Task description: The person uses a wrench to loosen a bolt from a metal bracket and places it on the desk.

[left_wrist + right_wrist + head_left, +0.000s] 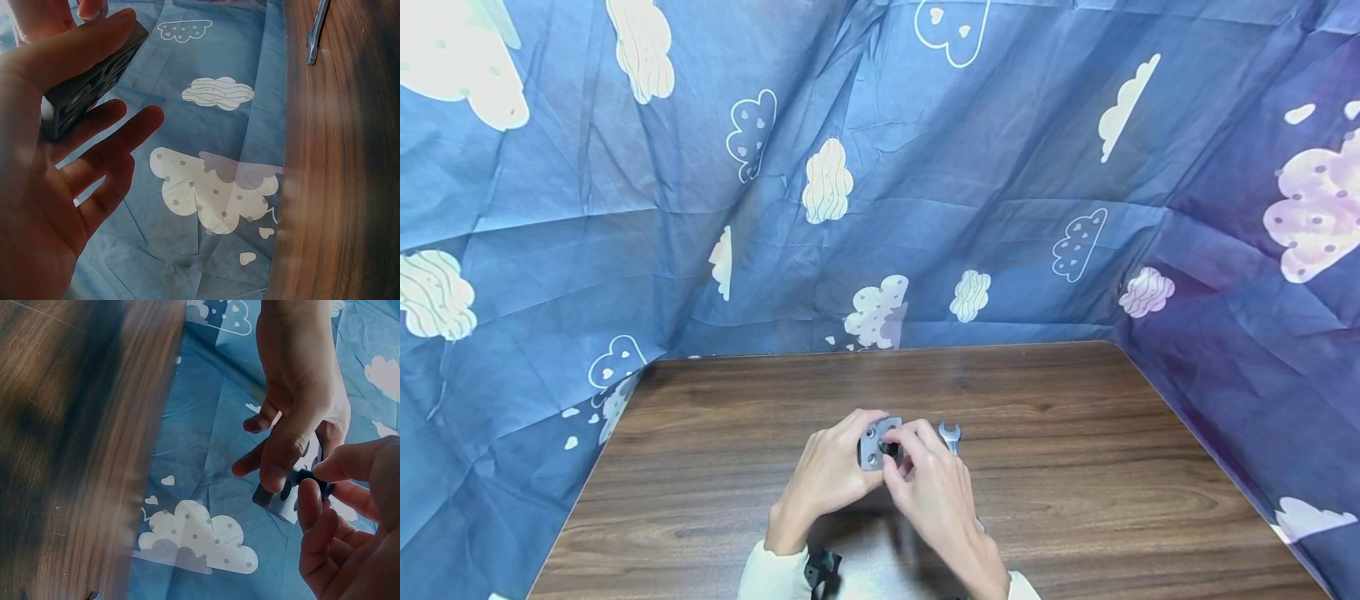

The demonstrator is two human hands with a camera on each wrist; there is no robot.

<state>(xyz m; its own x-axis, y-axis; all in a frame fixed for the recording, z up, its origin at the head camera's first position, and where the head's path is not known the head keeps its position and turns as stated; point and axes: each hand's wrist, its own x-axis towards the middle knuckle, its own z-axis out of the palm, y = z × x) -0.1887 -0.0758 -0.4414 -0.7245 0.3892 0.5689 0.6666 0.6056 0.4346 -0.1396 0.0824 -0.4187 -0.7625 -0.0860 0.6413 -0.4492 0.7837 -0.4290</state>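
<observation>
My left hand (831, 467) grips a grey metal block (870, 457) by its edges, thumb on one side and fingers on the other. Round holes show in the block's face. With thumb and index finger, my right hand (931, 479) pinches a small black bolt-like part (306, 477) against that face. Whether the part sits inside a hole is hidden by the fingertips. In the left wrist view the block (90, 81) is seen from its dark underside, held above the table. The right wrist view shows both hands meeting at the block (284, 509).
An open-ended wrench (950, 435) lies on the brown wooden table (1075, 467) just beyond my right hand, partly hidden by it. Blue cloth (880, 242) with white clouds hangs behind the table and along its sides.
</observation>
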